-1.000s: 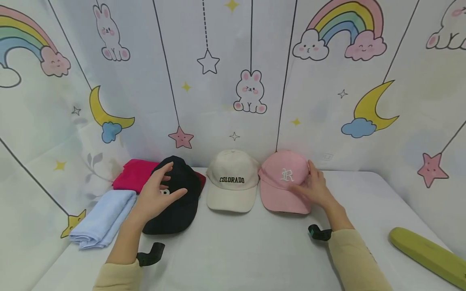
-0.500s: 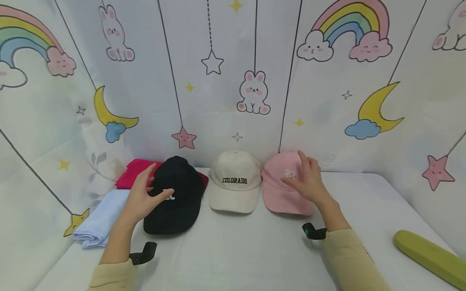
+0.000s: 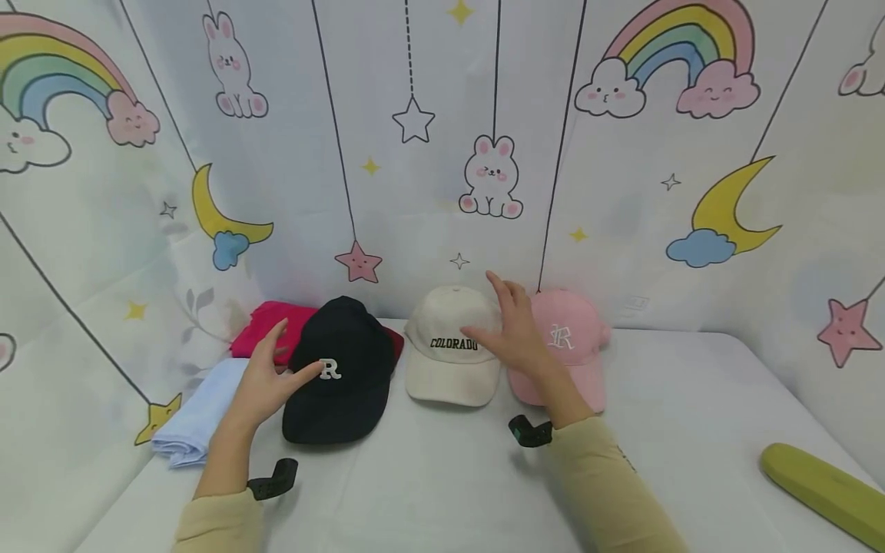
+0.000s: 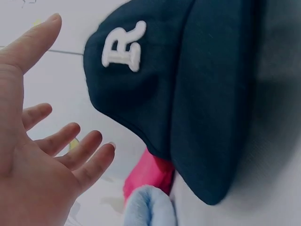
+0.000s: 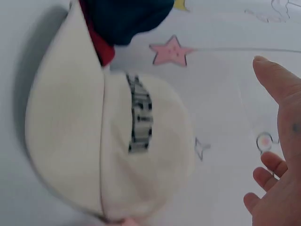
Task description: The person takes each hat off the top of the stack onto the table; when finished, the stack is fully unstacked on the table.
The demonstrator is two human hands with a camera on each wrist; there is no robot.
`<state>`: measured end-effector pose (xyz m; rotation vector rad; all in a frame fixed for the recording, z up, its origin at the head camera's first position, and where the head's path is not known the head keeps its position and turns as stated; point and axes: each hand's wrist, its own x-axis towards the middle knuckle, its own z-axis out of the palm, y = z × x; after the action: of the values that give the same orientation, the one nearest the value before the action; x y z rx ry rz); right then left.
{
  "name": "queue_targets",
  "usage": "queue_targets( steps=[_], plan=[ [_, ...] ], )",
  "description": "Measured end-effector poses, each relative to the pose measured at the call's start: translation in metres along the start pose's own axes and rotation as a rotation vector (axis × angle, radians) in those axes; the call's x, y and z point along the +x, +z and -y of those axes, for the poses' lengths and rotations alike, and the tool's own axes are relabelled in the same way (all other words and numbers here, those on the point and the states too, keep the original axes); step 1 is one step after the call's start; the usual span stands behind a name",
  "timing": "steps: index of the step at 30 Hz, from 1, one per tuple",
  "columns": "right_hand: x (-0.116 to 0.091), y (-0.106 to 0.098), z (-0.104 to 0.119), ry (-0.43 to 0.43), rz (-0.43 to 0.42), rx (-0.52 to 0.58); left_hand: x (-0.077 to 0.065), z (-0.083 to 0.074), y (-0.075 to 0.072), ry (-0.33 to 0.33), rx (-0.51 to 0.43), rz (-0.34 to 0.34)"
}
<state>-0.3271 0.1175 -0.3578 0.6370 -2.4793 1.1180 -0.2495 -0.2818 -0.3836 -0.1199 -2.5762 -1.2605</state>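
Observation:
Three baseball caps stand in a row in the head view: a black cap (image 3: 353,411) with a white R, a cream cap (image 3: 449,384) lettered COLORADO, and a pink cap (image 3: 584,322). My left hand (image 3: 266,384) hovers by the black cap's left side, fingers spread; the left wrist view shows a gap between that hand (image 4: 37,155) and the black cap (image 4: 141,89). My right hand (image 3: 515,330), empty and spread, hangs before the cream cap's right side and partly covers the pink cap. In the right wrist view, the right hand (image 5: 282,155) is apart from the cream cap (image 5: 155,174).
Behind the black cap lies a bright red folded cloth (image 3: 266,326), and a dark red piece (image 3: 397,346) peeks out at its right. A light blue folded cloth (image 3: 200,407) sits at the left. A long green object (image 3: 823,488) lies at the right. A patterned backdrop (image 3: 429,200) rises behind the table.
My right hand has moved left from the pink cap to before the cream cap. My left hand has drawn slightly left, uncovering the black cap's R. The view has shifted a little; the caps stay put.

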Motion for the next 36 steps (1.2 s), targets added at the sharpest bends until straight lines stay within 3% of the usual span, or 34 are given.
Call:
queue_targets(
  steps=[5, 12, 21, 31, 36],
  plan=[
    [0.007, 0.03, 0.022, -0.008, 0.045, 0.025, 0.0, 0.011, 0.002, -0.028, 0.019, 0.026],
    [0.013, 0.075, 0.045, 0.0, 0.101, 0.201, 0.0, 0.02, 0.002, -0.065, 0.001, 0.058],
    [0.012, 0.125, 0.056, 0.036, 0.161, 0.274, -0.003, 0.03, 0.001, -0.145, 0.006, 0.087],
    [0.003, 0.159, 0.049, 0.068, 0.248, 0.319, -0.006, 0.037, 0.0, -0.203, 0.033, 0.127],
    [-0.002, 0.166, 0.051, 0.086, 0.277, 0.284, -0.007, 0.039, 0.001, -0.213, 0.036, 0.156]
  ],
)
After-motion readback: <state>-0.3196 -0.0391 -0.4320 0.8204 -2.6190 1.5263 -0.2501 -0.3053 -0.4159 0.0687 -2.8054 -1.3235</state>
